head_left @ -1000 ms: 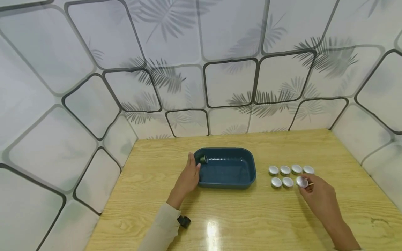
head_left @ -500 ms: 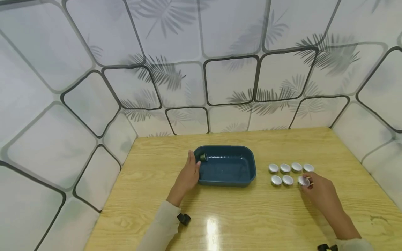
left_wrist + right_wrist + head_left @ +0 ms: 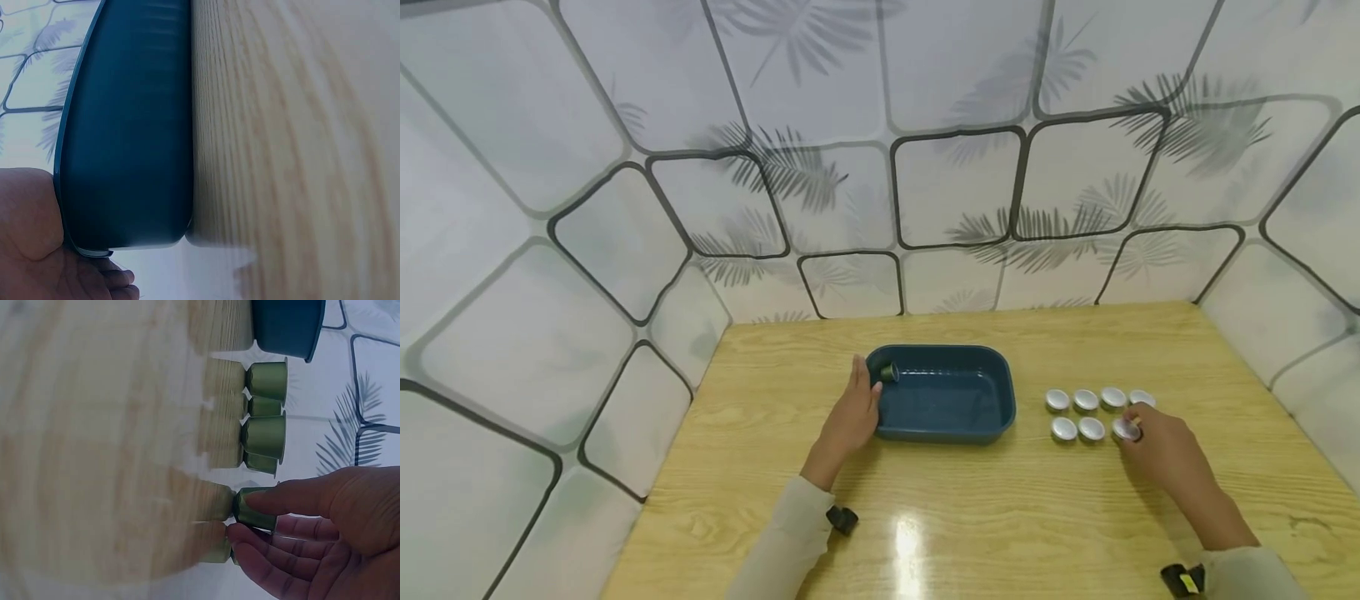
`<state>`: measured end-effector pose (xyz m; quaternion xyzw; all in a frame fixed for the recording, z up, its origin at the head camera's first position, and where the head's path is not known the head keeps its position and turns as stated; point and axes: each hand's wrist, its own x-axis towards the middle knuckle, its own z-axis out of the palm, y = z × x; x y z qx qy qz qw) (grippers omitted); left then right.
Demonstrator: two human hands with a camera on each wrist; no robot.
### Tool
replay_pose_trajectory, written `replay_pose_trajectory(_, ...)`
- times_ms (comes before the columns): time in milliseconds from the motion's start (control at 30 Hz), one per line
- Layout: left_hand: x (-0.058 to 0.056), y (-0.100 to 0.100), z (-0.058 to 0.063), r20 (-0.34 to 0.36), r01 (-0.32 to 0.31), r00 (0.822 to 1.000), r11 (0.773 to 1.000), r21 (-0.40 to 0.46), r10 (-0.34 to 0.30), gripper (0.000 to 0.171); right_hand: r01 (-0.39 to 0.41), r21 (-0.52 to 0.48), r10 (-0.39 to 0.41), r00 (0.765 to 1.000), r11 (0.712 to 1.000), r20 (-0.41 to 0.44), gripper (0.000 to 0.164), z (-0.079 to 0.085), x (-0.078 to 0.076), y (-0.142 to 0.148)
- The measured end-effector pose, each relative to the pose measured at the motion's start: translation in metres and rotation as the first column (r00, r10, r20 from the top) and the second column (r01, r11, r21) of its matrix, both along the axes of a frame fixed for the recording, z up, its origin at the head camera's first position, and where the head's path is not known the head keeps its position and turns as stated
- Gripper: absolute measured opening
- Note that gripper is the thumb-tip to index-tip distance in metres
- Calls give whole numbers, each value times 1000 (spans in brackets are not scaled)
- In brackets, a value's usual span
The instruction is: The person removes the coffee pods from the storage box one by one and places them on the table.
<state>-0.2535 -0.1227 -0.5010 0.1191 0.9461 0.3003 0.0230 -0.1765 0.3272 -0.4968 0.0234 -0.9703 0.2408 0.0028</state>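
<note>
My left hand (image 3: 848,419) holds the left end of a dark blue rectangular dish (image 3: 947,437), its thumb at the rim. The left wrist view shows the dish's side wall (image 3: 128,125) and the fingers beyond the rim. Inside the dish's left end, a green coffee capsule (image 3: 890,372) lies on its side. My right hand (image 3: 1167,450) pinches another coffee capsule (image 3: 253,509) between thumb and fingers. That capsule stands on the table at the right end of the near row, its silver lid (image 3: 1125,429) partly covered by the fingertips.
Several more capsules stand lid up in two rows right of the dish, such as a near-row capsule (image 3: 1063,429) and a far-row capsule (image 3: 1086,400). The wooden table (image 3: 985,517) meets patterned walls (image 3: 955,187) at the back and sides.
My right hand has lowered the pinched capsule slightly, and its fingers now cover more of the lid. My left hand stays on the dish. The head view has shifted a little.
</note>
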Motion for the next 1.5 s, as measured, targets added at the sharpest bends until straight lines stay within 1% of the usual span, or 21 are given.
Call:
replay_pose_trajectory(300,0,2,1,2,-1,1000,1000,2,1,62,7,7,-7,1000,1000,15,34,2,-1,-1)
replay_pose_trajectory(700,-1,1,3,-3,-9,1000,1000,7,9,63,15,-1,-15,1000,1000,-8,50,3,-1,-2)
replay_pose_trajectory(900,-1,1,3,-3,-10,1000,1000,8,10,62,15,-11,-15,1000,1000,8,53,8,3,2)
replay_pose_trajectory(1033,0,1,2,-2,-5,1000,1000,7,5,62,10,-13,-10,1000,1000,-2,52,13,5,4)
replay_pose_trajectory(1167,0,1,4,2,-4,1000,1000,13,4,63,1,-1,-1,999,1000,-45,48,17,9,2)
replay_pose_trajectory(1233,0,1,4,5,-1,1000,1000,15,1,63,3,0,-3,999,1000,-53,47,20,11,1)
replay_pose_trajectory(1367,0,1,3,2,2,1000,1000,16,-2,63,4,-15,-5,998,1000,-61,46,25,16,-6)
replay_pose_trajectory(1500,0,0,2,-3,3,1000,1000,9,-3,63,3,-30,-6,997,1000,-76,43,29,15,-17)
